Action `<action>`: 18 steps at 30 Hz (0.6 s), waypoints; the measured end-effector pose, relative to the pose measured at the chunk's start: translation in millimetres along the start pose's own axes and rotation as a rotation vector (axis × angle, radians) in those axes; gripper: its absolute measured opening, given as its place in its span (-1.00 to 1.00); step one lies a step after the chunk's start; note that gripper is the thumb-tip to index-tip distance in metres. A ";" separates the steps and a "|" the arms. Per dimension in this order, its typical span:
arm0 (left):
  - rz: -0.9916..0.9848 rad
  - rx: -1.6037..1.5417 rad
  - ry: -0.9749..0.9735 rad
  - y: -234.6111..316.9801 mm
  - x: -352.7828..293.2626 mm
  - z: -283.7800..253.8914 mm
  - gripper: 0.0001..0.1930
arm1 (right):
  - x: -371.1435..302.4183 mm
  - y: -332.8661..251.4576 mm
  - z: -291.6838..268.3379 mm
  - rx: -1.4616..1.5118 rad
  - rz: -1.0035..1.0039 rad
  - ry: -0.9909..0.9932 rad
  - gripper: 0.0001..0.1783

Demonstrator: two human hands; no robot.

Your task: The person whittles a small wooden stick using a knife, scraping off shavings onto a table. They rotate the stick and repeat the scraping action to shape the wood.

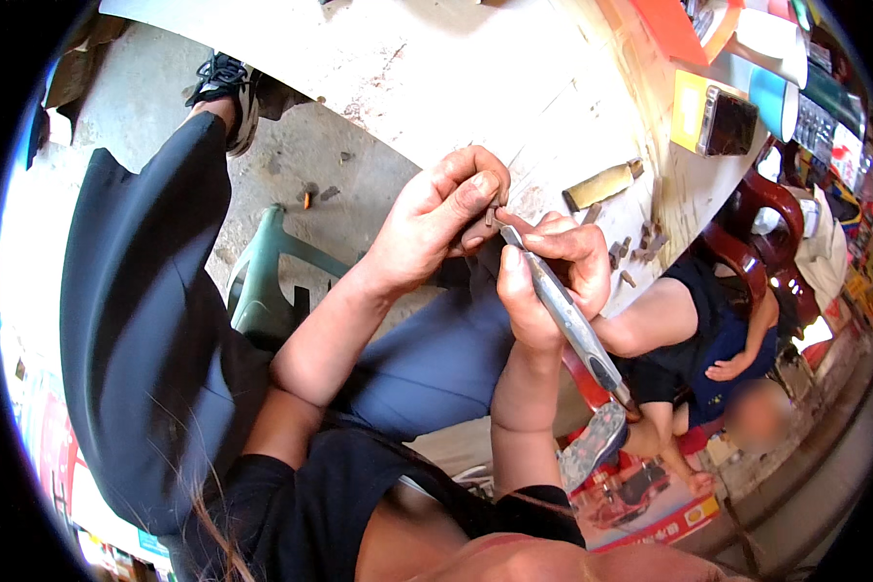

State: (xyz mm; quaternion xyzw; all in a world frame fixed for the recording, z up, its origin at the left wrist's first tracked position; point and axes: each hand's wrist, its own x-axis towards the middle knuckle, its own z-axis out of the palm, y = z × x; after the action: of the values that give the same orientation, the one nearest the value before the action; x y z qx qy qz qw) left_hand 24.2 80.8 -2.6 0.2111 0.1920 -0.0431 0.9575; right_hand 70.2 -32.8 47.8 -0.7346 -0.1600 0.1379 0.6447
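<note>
Above my lap, at the near edge of a white tabletop (398, 87), my hands are close together. My left hand (446, 209) is closed, thumb against fingers, pinching a small brown piece (491, 217). In my right hand (558, 276) lies a long grey utility knife (574, 325), gripped between thumb and curled fingers. Its narrow tip points up at the small piece; whether they touch I cannot tell. Several small brown pieces (629, 254) lie scattered on the tabletop just right of my right hand.
A yellowish bottle (601, 186) lies on its side beyond my right hand. Farther right is a dark phone (727, 121) against a yellow box (689, 109). A green plastic stool (262, 276) stands at left. Another person (723, 339) sits at right near a dark red wooden chair (737, 252).
</note>
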 end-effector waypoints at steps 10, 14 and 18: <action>-0.008 -0.054 -0.016 -0.5 -0.6 1.2 -0.79 | 0.4 -1.8 -2.7 -0.048 0.015 -0.029 -0.81; -0.005 -0.074 -0.014 -3.0 -0.1 0.5 -0.80 | -0.4 -0.5 -1.7 -0.036 0.021 -0.015 -0.81; -0.001 -0.062 0.017 -0.2 -0.4 3.3 -0.80 | 1.6 -3.2 -2.7 -0.101 0.008 -0.037 -0.80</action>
State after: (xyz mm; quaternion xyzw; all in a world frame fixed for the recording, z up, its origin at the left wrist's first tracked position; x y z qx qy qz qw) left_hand 24.9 79.3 0.2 0.1816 0.2014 -0.0358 0.9619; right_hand 72.5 -34.2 51.4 -0.7644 -0.1755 0.1457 0.6030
